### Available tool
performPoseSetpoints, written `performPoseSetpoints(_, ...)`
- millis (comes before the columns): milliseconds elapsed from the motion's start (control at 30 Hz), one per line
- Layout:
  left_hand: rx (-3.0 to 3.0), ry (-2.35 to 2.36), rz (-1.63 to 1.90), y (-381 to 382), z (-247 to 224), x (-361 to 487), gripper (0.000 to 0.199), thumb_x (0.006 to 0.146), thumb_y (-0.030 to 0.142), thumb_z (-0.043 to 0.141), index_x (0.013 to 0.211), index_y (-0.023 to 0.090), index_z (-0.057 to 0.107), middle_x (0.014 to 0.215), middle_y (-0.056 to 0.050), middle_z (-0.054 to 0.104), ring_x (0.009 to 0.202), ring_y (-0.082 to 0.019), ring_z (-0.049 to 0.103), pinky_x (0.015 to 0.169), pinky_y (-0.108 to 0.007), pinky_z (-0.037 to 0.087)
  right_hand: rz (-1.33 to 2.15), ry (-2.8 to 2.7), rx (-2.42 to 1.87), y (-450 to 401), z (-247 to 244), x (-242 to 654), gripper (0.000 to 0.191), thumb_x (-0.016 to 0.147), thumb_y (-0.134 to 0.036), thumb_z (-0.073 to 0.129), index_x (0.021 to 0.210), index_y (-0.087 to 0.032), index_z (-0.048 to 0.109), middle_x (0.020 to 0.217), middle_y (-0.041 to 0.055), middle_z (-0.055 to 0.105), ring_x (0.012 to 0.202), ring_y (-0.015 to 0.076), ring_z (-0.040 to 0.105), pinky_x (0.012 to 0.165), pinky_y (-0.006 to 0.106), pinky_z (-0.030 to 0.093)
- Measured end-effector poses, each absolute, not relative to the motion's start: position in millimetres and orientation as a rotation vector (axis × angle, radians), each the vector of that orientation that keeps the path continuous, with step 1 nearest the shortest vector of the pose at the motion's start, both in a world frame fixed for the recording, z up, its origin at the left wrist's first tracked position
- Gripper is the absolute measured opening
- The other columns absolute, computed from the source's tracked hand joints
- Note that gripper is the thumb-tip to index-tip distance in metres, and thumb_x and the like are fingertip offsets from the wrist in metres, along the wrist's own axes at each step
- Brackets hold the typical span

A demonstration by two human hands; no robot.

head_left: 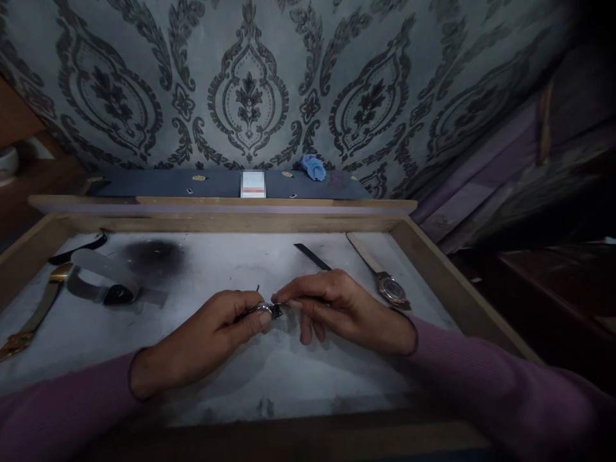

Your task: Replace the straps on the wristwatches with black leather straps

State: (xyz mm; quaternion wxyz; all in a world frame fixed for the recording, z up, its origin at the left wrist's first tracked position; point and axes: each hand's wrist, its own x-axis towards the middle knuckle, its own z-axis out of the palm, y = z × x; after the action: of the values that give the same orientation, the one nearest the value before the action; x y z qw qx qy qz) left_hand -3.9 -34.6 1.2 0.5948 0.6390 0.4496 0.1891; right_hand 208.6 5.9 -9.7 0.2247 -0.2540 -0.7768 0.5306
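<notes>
At the left edge of the wood-rimmed tray [404, 221], toward the near-left corner, lies a gold watch [17, 343], its strap running up to a gold piece near the far-left corner. A black strap [81, 249] curves just beyond that piece, close to the far edge. To the right of these, a looped grey watch [91, 268] rests with its dark face turned toward the near edge, beside a black smudge [154, 253] on the white floor of the tray.

The left hand [202, 340] reaches in over the near edge, its thumb and forefinger closed on a small silvery watch [264, 309] near the middle of the tray. The watch sits at the fingertips, above the tray floor, with a short dark piece [276, 311] at its right side. The right hand [349, 312] comes in from the right with thumb and forefinger nearly together, right beside that dark piece, and its other fingers curled down; whether it grips anything is too small to tell.

A black strip [312, 256] lies just beyond the right hand, pointing to the far edge. Farther right, a beige-strapped watch [364, 251] stretches from near the far-right corner down beside the right wrist.
</notes>
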Motion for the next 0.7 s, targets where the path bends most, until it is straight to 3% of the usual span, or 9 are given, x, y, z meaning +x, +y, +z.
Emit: performPoseSetpoints(700, 1.471, 1.023, 0.442, -34.4, 1.8, -4.6, 0.027, 0.092, 0.037, 0.045, 0.073, 0.017, 0.048, 0.059, 0.008, 0.03, 0.049, -0.008, 0.027, 0.044, -0.02, 0.022, 1.529, -2.093, -0.658, 8.3, -9.2, 209.7, 0.026, 0.095, -0.025, 0.047, 0.103, -0.007, 0.064, 0.077, 0.0074, 0.068, 0.053, 0.0103, 0.067, 0.043, 0.016, 0.052)
